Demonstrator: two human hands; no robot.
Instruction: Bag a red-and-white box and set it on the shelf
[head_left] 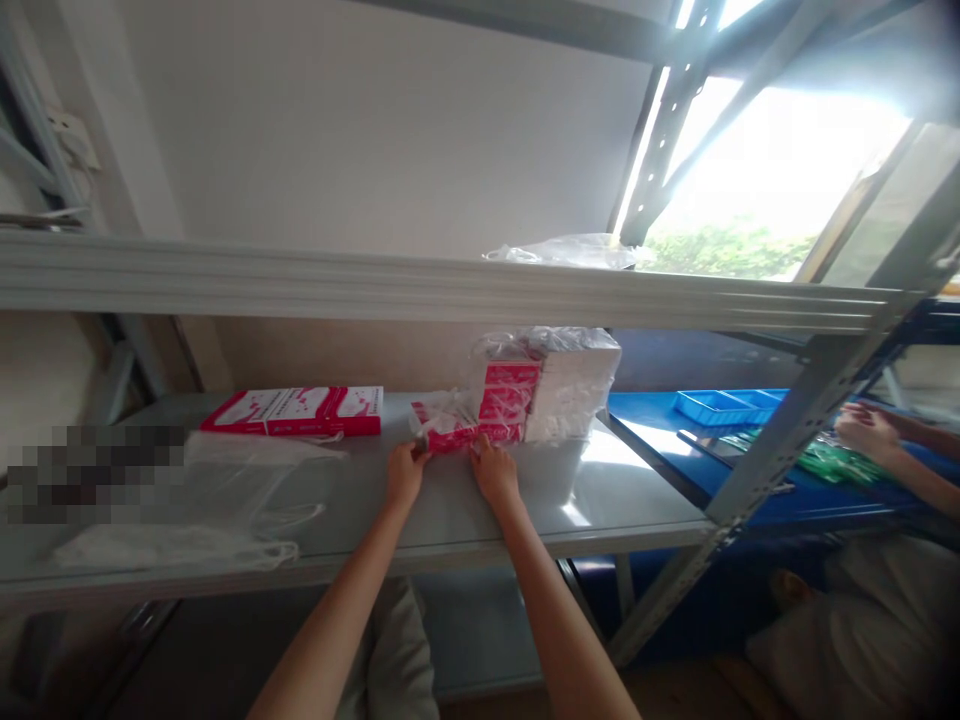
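Observation:
Both arms reach onto a grey metal shelf [450,500]. A red and white packet in clear plastic [451,438] lies at the front of a group of wrapped goods, with my left hand [406,472] closed at its left end. At its right end my right hand [495,470] has its fingers bent onto the near edge. Right behind stand red boxes in clear plastic [510,392], pressed against a wrapped white stack [574,388]. To the left lies a flat red and white box [300,410].
Clear plastic bags [247,490] spread over the shelf's left part. An upper shelf beam [412,290] crosses above my hands, and a slanted post [780,440] rises at the right. Beyond it, a co-worker's hands [870,430] are over green items [832,458] beside a blue tray [727,407].

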